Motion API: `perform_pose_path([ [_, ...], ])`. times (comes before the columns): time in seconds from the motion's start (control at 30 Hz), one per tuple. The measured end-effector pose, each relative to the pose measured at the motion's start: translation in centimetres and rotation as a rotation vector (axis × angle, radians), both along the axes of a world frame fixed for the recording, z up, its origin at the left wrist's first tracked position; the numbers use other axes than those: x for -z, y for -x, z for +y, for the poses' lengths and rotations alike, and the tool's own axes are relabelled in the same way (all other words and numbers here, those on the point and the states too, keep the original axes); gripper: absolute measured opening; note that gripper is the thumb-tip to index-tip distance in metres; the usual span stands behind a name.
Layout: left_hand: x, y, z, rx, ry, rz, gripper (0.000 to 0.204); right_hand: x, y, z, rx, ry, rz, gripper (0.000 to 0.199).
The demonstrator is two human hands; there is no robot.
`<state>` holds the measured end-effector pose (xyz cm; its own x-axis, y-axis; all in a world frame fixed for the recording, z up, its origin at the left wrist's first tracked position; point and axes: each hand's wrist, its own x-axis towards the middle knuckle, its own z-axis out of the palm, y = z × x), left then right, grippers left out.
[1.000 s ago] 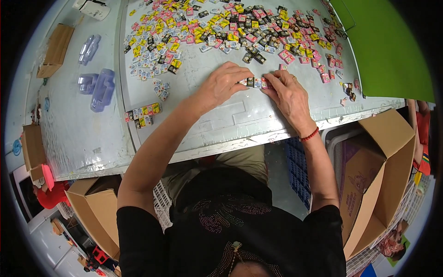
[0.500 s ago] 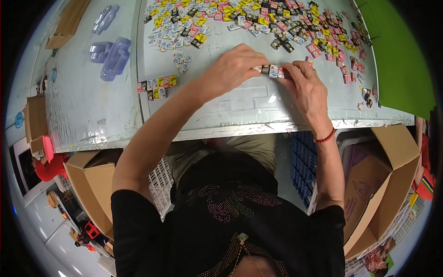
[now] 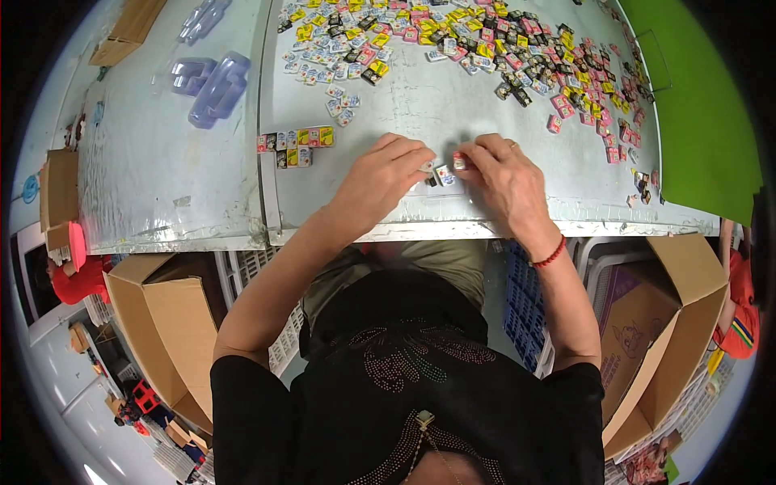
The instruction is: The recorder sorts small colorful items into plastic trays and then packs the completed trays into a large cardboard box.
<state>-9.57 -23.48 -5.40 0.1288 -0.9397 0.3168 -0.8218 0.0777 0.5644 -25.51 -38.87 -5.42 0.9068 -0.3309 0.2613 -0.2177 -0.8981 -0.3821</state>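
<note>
My left hand (image 3: 381, 182) and my right hand (image 3: 503, 182) rest close together near the front edge of the grey metal table (image 3: 202, 194). Between their fingertips lie a few small square packets (image 3: 444, 171), which both hands pinch and touch. A short double row of the same packets (image 3: 296, 144) sits lined up to the left of my left hand. A wide scatter of yellow, pink, black and white packets (image 3: 485, 48) covers the far part of the table. A red band circles my right wrist.
Clear plastic trays (image 3: 212, 81) lie at the far left of the table, with a brown box (image 3: 129, 28) beyond. A green sheet (image 3: 699, 105) is at the right. Open cardboard boxes stand below at left (image 3: 162, 323) and right (image 3: 655, 323), with blue crates between.
Both hands have drawn nearer to the table's front edge, carrying the few packets with them. The view has tilted, so the scatter and the lined-up row sit higher and further left.
</note>
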Motion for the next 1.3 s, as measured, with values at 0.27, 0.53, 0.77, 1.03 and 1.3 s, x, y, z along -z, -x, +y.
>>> perform_pose_path([
  [0.27, 1.0, -0.4, 1.3, -0.003, -0.027, -0.076, 0.028, -0.3, 0.0, -0.5, -0.035, 0.082, 0.075, 0.028],
  [0.53, 1.3, -0.3, 2.3, -0.04, 0.02, -0.012, 0.03, 0.2, 0.4, -0.1, -0.023, 0.001, 0.03, 0.032],
  [0.77, 3.2, -0.1, 2.4, -0.211, 0.101, 0.095, 0.029, 0.9, 1.0, 0.0, 0.033, -0.06, -0.052, 0.034],
  [1.03, 3.3, 0.0, 1.7, -0.196, 0.145, 0.117, 0.028, 0.6, 1.6, 0.8, 0.119, -0.164, -0.072, 0.038],
  [1.3, 3.6, -0.2, 2.4, -0.235, 0.167, 0.113, 0.023, 2.0, 2.4, 1.1, 0.157, -0.195, -0.096, 0.03],
])
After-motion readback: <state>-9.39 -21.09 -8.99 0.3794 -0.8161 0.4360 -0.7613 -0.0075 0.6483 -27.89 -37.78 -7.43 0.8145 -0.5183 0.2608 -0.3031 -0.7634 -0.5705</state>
